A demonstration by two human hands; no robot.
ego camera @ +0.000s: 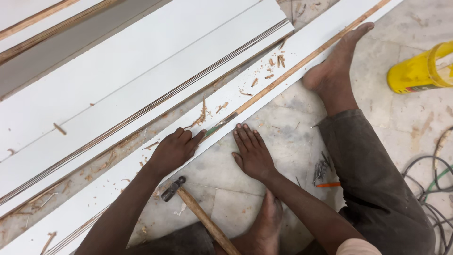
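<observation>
A long white board [264,78] with a thin wooden edge strip [302,62] runs diagonally across the marble floor. My left hand [174,150] rests palm down on this board, fingers curled near a small metal blade or chisel tip [218,126] lying at the strip. My right hand [252,152] lies flat on the floor beside the board's edge, fingers spread, holding nothing. Wood shavings [276,61] are scattered along the board. A hammer [196,208] with a wooden handle lies on the floor below my left wrist.
Wider white panels [141,66] lie parallel at the upper left. My bare foot [337,59] presses against the board at the right. A pile of nails [320,171] and an orange pencil [328,184] lie by my knee. A yellow container [420,71] and cables [436,184] are at the right.
</observation>
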